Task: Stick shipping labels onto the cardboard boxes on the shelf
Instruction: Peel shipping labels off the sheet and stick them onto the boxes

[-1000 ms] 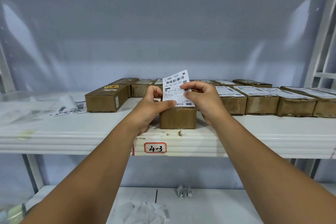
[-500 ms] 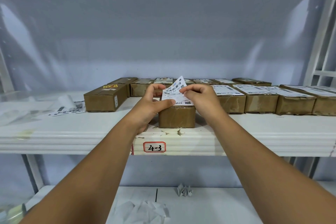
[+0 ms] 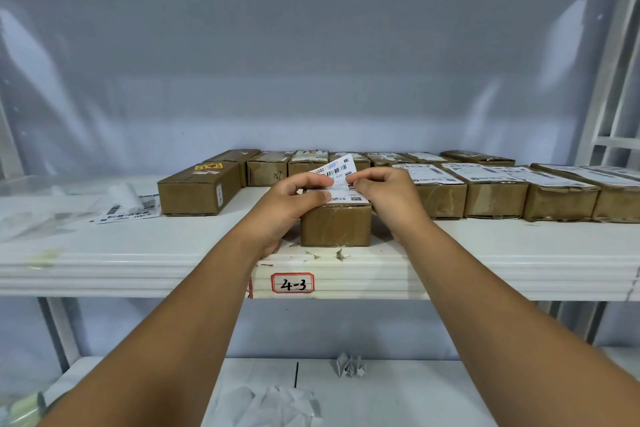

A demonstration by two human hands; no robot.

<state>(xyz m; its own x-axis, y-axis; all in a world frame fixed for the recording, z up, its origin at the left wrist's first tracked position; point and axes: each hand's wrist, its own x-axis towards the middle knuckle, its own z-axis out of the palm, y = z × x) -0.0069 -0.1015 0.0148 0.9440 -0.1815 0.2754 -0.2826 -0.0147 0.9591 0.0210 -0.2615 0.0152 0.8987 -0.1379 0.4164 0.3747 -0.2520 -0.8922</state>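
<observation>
- Cardboard boxes (image 3: 491,194) at right on the shelf (image 3: 138,243) carry labels; left box (image 3: 197,192) looks bare.
- Left hand (image 3: 294,198) and right hand (image 3: 384,191) pinch the label (image 3: 337,172), tilted over the front box (image 3: 335,224), not yet flat.

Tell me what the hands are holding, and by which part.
Both pinch the shipping label: left hand at its left edge, right hand at its right edge.

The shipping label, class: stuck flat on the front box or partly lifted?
Partly lifted: the shipping label slants up off the front box, far end raised, pinched between left hand and right hand.
</observation>
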